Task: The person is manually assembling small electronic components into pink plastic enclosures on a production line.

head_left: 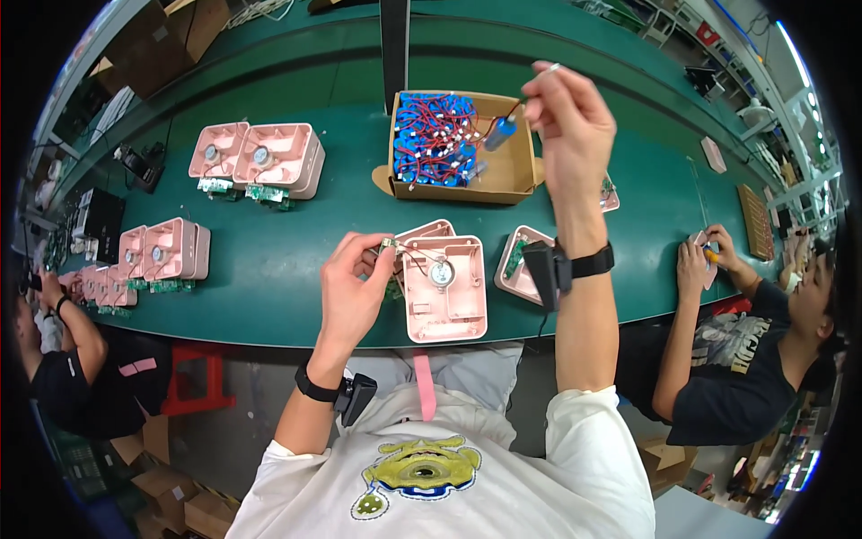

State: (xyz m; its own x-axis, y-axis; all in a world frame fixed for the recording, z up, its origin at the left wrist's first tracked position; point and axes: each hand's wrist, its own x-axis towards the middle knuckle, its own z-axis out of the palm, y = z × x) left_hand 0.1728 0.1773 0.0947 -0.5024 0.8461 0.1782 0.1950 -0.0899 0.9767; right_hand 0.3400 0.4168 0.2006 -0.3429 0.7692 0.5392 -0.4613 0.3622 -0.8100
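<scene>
My left hand (346, 283) pinches a small green circuit board (388, 243) at the left edge of a pink plastic housing (431, 314). Thin wires run from the board into this open housing, where a round silver speaker (440, 273) is fitted. Raised at the far right, my right hand (575, 121) is closed on the red and black lead of a blue cylindrical battery (500, 133). The battery dangles over the right part of a cardboard box (507, 175), apart from the blue batteries (431, 135) heaped at the box's left.
More pink housings (269, 157) with green boards stand at the left, and another pink half (523, 269) lies right of centre. A black post (394, 54) rises behind the box. Co-workers sit on both sides; one person's hands (705, 260) hold a pink part at the right.
</scene>
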